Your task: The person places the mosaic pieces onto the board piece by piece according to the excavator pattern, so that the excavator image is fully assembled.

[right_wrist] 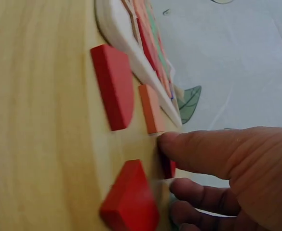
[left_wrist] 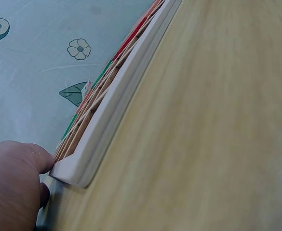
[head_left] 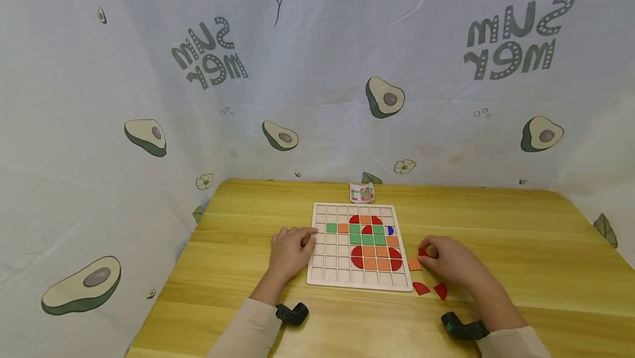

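Observation:
A pale wooden grid board (head_left: 329, 275) lies flat on the table. Red, orange and green pieces and a blue half-round (head_left: 390, 230) fill some of its squares. My left hand (head_left: 290, 256) rests at the board's left edge, its thumb (left_wrist: 39, 159) touching the rim in the left wrist view. To the right of the board, my right hand (head_left: 453, 261) pinches a red quarter-circle piece (right_wrist: 167, 166) between thumb and fingers, low over the table. An orange square (head_left: 414, 263) lies beside it. Two more red quarter-circles (head_left: 420, 288) (head_left: 441, 290) are nearer my right wrist.
Behind the board stands a small curved card (head_left: 362, 193) printed with a coloured pattern. A white cloth with avocado prints (head_left: 317, 71) hangs behind the wooden table (head_left: 496, 225). Each wrist wears a black camera band (head_left: 292, 314).

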`<control>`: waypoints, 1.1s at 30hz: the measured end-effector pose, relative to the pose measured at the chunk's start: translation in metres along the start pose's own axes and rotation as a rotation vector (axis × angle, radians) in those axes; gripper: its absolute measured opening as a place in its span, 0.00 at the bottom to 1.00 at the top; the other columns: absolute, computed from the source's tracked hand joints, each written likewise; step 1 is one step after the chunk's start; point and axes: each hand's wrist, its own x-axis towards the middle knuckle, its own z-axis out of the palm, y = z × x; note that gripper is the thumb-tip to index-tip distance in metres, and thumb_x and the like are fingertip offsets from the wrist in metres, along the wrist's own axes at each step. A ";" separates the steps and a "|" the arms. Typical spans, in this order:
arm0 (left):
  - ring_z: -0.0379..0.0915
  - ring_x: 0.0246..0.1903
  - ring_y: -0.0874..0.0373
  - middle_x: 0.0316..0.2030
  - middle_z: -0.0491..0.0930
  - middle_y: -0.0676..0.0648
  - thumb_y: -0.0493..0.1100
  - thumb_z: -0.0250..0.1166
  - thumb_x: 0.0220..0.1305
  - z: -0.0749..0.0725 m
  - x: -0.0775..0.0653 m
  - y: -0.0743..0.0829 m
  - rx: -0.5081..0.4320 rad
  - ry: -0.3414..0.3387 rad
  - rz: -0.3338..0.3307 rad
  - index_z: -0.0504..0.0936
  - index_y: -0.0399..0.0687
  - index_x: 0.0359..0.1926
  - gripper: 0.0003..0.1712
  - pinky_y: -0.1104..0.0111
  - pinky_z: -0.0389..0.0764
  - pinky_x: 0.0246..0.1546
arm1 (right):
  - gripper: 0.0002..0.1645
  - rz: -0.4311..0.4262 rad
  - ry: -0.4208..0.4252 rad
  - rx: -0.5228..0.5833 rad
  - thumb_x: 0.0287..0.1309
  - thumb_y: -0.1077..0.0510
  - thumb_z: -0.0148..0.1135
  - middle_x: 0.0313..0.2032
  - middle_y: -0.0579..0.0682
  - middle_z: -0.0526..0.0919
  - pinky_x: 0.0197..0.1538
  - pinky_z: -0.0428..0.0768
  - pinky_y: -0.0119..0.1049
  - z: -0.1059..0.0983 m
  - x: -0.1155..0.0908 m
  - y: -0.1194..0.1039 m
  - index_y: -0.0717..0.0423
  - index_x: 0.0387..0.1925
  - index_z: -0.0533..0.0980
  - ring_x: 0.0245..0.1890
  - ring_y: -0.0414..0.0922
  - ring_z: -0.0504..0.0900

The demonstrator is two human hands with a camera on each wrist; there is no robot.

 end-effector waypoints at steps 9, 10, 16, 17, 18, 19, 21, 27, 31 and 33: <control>0.59 0.29 0.61 0.23 0.71 0.61 0.53 0.62 0.72 -0.002 0.000 0.001 -0.009 -0.002 0.000 0.87 0.65 0.55 0.15 0.64 0.58 0.40 | 0.17 0.002 0.055 -0.010 0.61 0.55 0.69 0.36 0.53 0.80 0.42 0.80 0.47 0.005 0.002 0.000 0.58 0.49 0.80 0.35 0.48 0.76; 0.59 0.29 0.61 0.23 0.71 0.61 0.53 0.62 0.72 -0.002 0.000 0.002 -0.011 -0.002 0.001 0.87 0.65 0.55 0.15 0.64 0.58 0.40 | 0.17 0.007 0.059 -0.011 0.61 0.54 0.69 0.37 0.54 0.80 0.42 0.80 0.48 0.005 0.002 0.001 0.58 0.49 0.80 0.35 0.48 0.76; 0.60 0.30 0.61 0.23 0.71 0.61 0.52 0.62 0.71 -0.003 0.000 0.002 -0.012 -0.002 0.003 0.87 0.64 0.55 0.15 0.64 0.58 0.40 | 0.16 0.041 0.062 -0.011 0.62 0.52 0.70 0.30 0.49 0.79 0.35 0.74 0.40 0.004 0.003 0.004 0.60 0.44 0.81 0.31 0.45 0.74; 0.60 0.30 0.61 0.23 0.71 0.61 0.52 0.62 0.71 -0.003 0.000 0.002 -0.011 -0.002 0.002 0.87 0.64 0.55 0.15 0.64 0.58 0.40 | 0.16 0.036 0.061 -0.010 0.62 0.52 0.70 0.29 0.48 0.79 0.35 0.73 0.39 0.004 0.003 0.005 0.60 0.44 0.81 0.30 0.45 0.73; 0.60 0.30 0.61 0.23 0.71 0.61 0.52 0.62 0.71 -0.003 0.000 0.002 -0.012 -0.001 0.002 0.87 0.64 0.55 0.15 0.64 0.58 0.40 | 0.17 0.031 0.059 -0.009 0.62 0.53 0.70 0.29 0.48 0.79 0.35 0.73 0.39 0.004 0.003 0.005 0.60 0.45 0.81 0.30 0.45 0.73; 0.60 0.30 0.61 0.23 0.71 0.61 0.52 0.62 0.71 -0.003 0.000 0.002 -0.011 0.000 0.001 0.87 0.64 0.54 0.15 0.64 0.58 0.40 | 0.17 0.033 0.058 -0.003 0.62 0.53 0.69 0.29 0.48 0.78 0.35 0.72 0.39 0.004 0.003 0.006 0.61 0.46 0.81 0.30 0.45 0.73; 0.60 0.30 0.61 0.23 0.72 0.61 0.52 0.62 0.71 -0.003 -0.001 0.002 -0.012 0.000 0.000 0.87 0.64 0.54 0.15 0.64 0.58 0.40 | 0.17 0.040 0.058 0.009 0.63 0.53 0.69 0.28 0.48 0.77 0.34 0.71 0.38 0.004 0.003 0.007 0.61 0.47 0.81 0.29 0.45 0.72; 0.59 0.30 0.61 0.24 0.72 0.61 0.52 0.62 0.71 -0.003 -0.001 0.002 -0.010 -0.003 -0.004 0.87 0.64 0.54 0.15 0.64 0.57 0.39 | 0.14 0.030 0.070 -0.004 0.64 0.53 0.68 0.25 0.47 0.75 0.33 0.69 0.37 0.002 0.003 0.005 0.60 0.42 0.81 0.27 0.44 0.71; 0.60 0.30 0.61 0.24 0.72 0.61 0.52 0.62 0.71 -0.003 -0.001 0.002 -0.018 -0.006 -0.008 0.87 0.64 0.54 0.15 0.64 0.57 0.40 | 0.17 0.013 0.081 0.001 0.62 0.50 0.70 0.26 0.47 0.76 0.32 0.71 0.37 0.002 0.005 -0.012 0.59 0.43 0.81 0.28 0.44 0.71; 0.60 0.30 0.61 0.24 0.72 0.61 0.52 0.62 0.71 -0.003 -0.001 0.002 -0.019 -0.004 -0.007 0.87 0.64 0.54 0.15 0.64 0.58 0.40 | 0.18 0.006 0.075 0.017 0.62 0.49 0.70 0.27 0.47 0.75 0.32 0.71 0.36 0.003 0.007 -0.025 0.58 0.44 0.81 0.28 0.44 0.71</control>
